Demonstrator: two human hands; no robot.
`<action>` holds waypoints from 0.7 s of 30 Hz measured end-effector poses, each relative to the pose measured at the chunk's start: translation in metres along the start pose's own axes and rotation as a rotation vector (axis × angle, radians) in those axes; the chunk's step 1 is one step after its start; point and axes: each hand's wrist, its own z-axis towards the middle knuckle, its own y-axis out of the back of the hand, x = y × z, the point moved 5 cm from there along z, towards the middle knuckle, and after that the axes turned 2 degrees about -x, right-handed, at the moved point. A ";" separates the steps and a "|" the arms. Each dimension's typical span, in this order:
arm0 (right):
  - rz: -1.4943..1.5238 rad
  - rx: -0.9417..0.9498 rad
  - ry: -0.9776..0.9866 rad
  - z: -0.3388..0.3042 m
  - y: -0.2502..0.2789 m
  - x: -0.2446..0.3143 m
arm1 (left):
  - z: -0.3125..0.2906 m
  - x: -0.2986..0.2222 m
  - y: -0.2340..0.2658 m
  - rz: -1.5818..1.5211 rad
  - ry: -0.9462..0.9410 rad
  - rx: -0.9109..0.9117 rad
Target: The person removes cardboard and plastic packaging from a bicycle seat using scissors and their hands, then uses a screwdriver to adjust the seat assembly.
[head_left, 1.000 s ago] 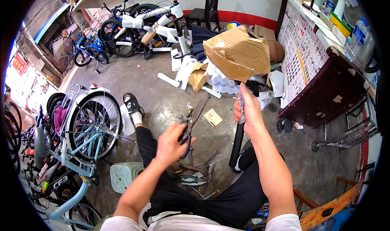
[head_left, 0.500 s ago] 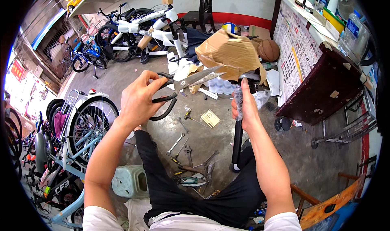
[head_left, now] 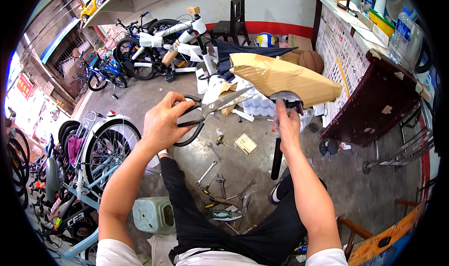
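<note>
My left hand point(head_left: 168, 121) grips black-handled scissors point(head_left: 216, 106), their slightly parted blades pointing right, toward the other hand. My right hand point(head_left: 288, 126) is wrapped around a black bicycle seat post point(head_left: 276, 159), thumb up near its top. Clear plastic film shows around the post under my fingers. On top of the post sits a long piece covered in brown cardboard point(head_left: 285, 79), shaped like a saddle; what lies inside is hidden. A dark clamp shows just below the cardboard. The scissor tips are near the cardboard's lower left side, apparently apart from it.
Wrenches point(head_left: 206, 174), pliers point(head_left: 224, 214) and a hammer lie on the floor between my legs. A green plastic stool point(head_left: 153, 215) and parked bicycles point(head_left: 110, 149) stand left. A white-wrapped bicycle frame point(head_left: 173, 36) is ahead, a dark red counter point(head_left: 374, 97) right.
The cardboard-covered piece has turned on its post, so its long side now faces me and one end reaches farther right. The scissors have moved little and stay in my left hand.
</note>
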 end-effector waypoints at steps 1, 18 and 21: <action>0.053 -0.032 0.094 0.001 0.002 0.004 | -0.002 0.002 -0.002 -0.001 -0.005 -0.002; -1.338 -0.471 1.349 0.061 0.089 -0.061 | -0.038 0.010 0.029 -0.057 -0.088 -0.221; -1.356 -0.549 1.424 0.055 0.090 -0.054 | -0.043 0.011 0.030 -0.062 -0.064 -0.198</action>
